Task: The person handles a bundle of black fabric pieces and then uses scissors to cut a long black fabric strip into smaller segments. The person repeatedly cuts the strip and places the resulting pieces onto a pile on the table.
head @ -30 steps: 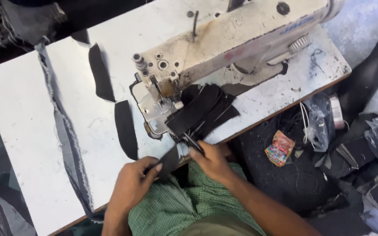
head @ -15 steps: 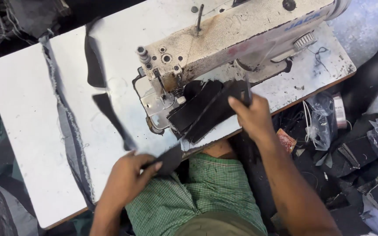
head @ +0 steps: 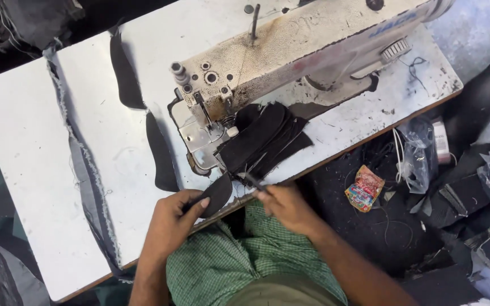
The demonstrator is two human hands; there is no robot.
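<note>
Denim in a frayed grey strip (head: 89, 187) runs from far to near down the left part of your white counter (head: 24, 170). Right of it, two dark curved pieces lie flat on the counter: one far (head: 125, 76), one nearer (head: 163, 153). Your left hand (head: 171, 224) sits at the near edge of the counter, its fingers (head: 198, 204) curled and closed around the near end of a black curved piece (head: 218, 192), thumb on top, pinching it tight. That piece lies at the counter's near edge, just near of the sewing machine's metal plate. The worn cream sewing machine (head: 301, 45) stands across the far middle and right, with a fanned stack of black pieces (head: 265, 141) under its needle end, touching the plate. Your right hand (head: 287, 207) is just right of the left one, near the stack, and its fingers (head: 265, 195) are narrowed to a pinch around a small thin tool (head: 252, 180) whose tip points toward the stack; what kind of tool it is cannot be made out. Far right, off the counter, a colourful wrapper (head: 364, 187) and a clear plastic bag (head: 418, 156) lie on dark scraps.
</note>
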